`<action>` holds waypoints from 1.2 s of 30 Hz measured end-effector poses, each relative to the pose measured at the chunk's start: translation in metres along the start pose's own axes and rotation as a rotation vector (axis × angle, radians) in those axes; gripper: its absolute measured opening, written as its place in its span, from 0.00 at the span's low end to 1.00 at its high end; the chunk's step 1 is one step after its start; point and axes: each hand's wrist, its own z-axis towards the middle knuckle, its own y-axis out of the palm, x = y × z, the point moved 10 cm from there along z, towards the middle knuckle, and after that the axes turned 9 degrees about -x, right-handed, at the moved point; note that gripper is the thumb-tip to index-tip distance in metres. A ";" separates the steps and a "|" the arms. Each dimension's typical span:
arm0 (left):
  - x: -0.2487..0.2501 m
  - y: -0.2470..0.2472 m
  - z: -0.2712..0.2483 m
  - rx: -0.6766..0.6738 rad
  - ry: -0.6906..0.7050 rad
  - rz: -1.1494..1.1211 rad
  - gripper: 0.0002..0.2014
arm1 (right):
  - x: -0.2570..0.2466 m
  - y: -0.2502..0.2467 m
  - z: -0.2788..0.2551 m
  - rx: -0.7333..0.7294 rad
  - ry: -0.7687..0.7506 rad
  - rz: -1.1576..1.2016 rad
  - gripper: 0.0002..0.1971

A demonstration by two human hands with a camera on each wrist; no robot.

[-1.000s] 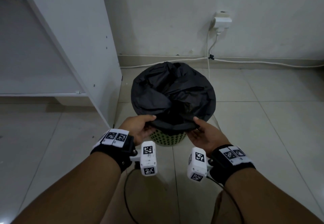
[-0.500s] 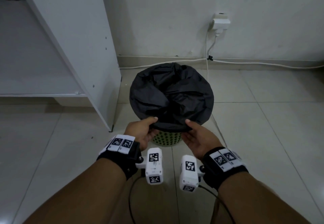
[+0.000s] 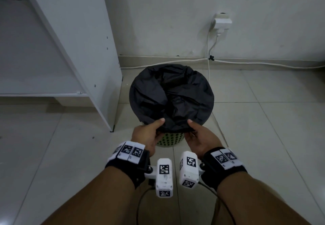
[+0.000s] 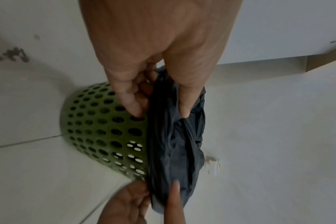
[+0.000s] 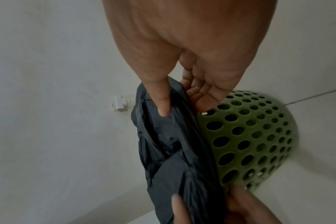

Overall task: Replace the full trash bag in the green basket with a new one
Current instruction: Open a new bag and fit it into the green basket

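Hands meet at the near rim of the green basket (image 3: 169,139), which stands on the tiled floor (image 3: 263,128) at 12 o'clock from the person, close to the wall (image 3: 175,22). A black bag (image 3: 171,96) lines the basket, its edge folded out over the rim all the way round, its middle crumpled and sunk inward.

The left hand (image 3: 146,135) pinches the folded bag edge at about 7 o'clock on the rim: the thumb lies on top of the plastic, the fingers (image 4: 129,98) curl beneath it against the perforated basket wall. The right hand (image 3: 199,139) pinches the same edge at about 5 o'clock, thumb on top, fingers (image 5: 207,97) tucked under the fold. The two hands are near each other but apart.

A white cabinet (image 3: 75,40) stands at 10 o'clock from the basket. At 1 o'clock a white plug (image 3: 222,22) sits on the wall, and a white cable (image 3: 209,48) drops from it to the floor beside the basket.
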 end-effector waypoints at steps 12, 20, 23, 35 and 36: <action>0.034 -0.031 0.015 0.073 0.014 0.078 0.14 | -0.019 -0.014 0.001 -0.007 -0.005 0.015 0.08; -0.001 -0.001 -0.008 0.050 0.025 -0.020 0.18 | -0.004 0.001 0.002 -0.010 -0.024 0.050 0.07; 0.002 -0.003 -0.009 0.090 0.075 -0.032 0.14 | 0.002 0.002 0.001 -0.012 -0.013 0.003 0.05; 0.017 -0.014 -0.005 0.009 0.041 -0.025 0.12 | -0.012 -0.001 0.001 -0.055 -0.078 0.028 0.04; 0.010 -0.010 -0.007 0.012 0.021 -0.025 0.13 | -0.008 0.002 0.000 -0.065 -0.077 0.032 0.04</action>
